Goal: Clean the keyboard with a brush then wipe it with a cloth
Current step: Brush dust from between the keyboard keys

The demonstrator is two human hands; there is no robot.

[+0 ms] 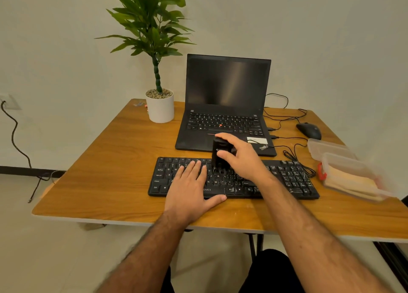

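A wooden table (106, 160) holds a ThinkPad laptop (227, 102) beyond the keyboard (287, 177), lettered "ONICS". The left hand (189, 186) lies flat on its keys; the right hand (240, 158) grips a black brush (217, 154) upright mid-keyboard. A mouse (309, 130) and plastic box (348, 173) sit right.

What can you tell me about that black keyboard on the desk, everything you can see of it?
The keyboard is a black, full-width, plastic-looking board with white key legends and a number pad at its right end. It lies flat on the wooden table, in front of the open laptop. The left hand rests flat on its left half, fingers straight. The right hand grips a black brush standing on the middle keys. Part of a brand name shows on the front edge.
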